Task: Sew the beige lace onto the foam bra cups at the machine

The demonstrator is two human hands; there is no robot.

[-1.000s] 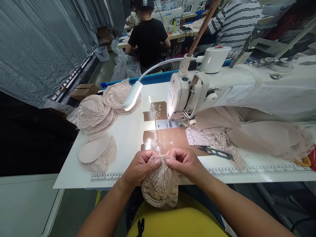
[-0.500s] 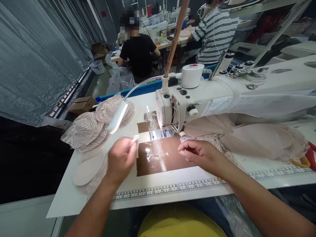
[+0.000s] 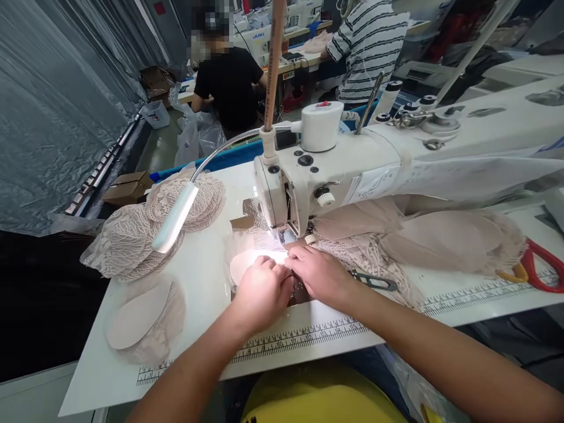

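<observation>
A beige bra cup piece with lace point(image 3: 240, 265) lies at the needle of the white sewing machine point(image 3: 282, 194), brightly lit by the lamp. My left hand point(image 3: 264, 294) presses on its near side with fingers bent and closed on the edge. Right beside it, my right hand point(image 3: 321, 276) pinches the same piece close to the presser foot. The fingertips of both hands nearly touch. My hands hide much of the piece and most of the brown plate point(image 3: 302, 294) under it.
Stacked lace cups point(image 3: 127, 241) and a smooth cup piece point(image 3: 138, 317) lie left, near the lamp point(image 3: 176, 217). Rightward are sewn beige pieces point(image 3: 440, 241), thread snips point(image 3: 374, 282) and red-handled scissors point(image 3: 544, 267). A printed ruler point(image 3: 308, 341) runs along the front edge. Two people sit beyond.
My hands were apart over the brown plate; they have come together near the needle. The bra cup piece now lies under them. The view has shifted slightly, and the thread snips have come into sight.
</observation>
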